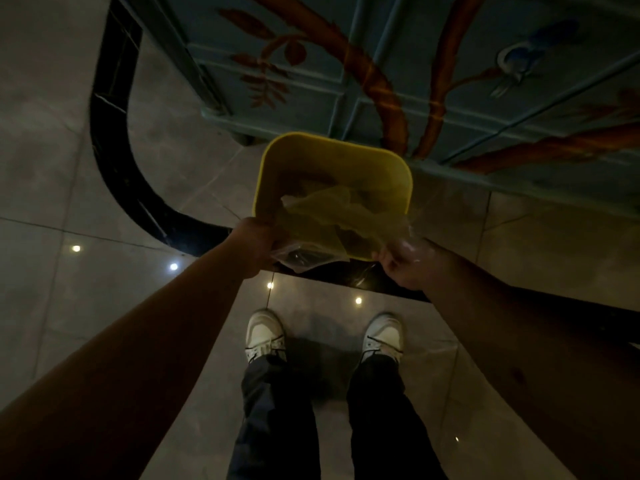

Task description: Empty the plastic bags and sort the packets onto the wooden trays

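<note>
On the far left, a curved black band [114, 157] set into the glossy grey tiled floor [52, 168] sweeps down and passes under both hands. The left hand [258, 245] reaches forward on a bare arm; its fingers [277, 242] are curled together and clamped on a clear, crinkled plastic bag [304, 259], which juts out to the right of those fingers and slightly below them. Whether anything is inside the bag cannot be told in the dim light.

Just beyond the fingers of both hands stands a yellow, square plastic bin with rounded corners [332, 143], open at the top. Loose translucent plastic film [332, 209] lies bunched in its mouth, spreading between the 2 hands and touching the near rim.

The right hand [405, 263] is closed in a fist, its fingers [391, 259] pinching the right edge of that film at the bin's near right corner. Shiny clear plastic shows on top of this hand.

Below the hands, nearer the person, 2 white lace-up sneakers [265, 336] and dark trouser legs [277, 410] stand on the tiles, with small round light reflections around them.

Beyond the bin, past the fingers, is a blue-green panelled cabinet painted with orange branches and a blue-and-white bird [450, 81].
</note>
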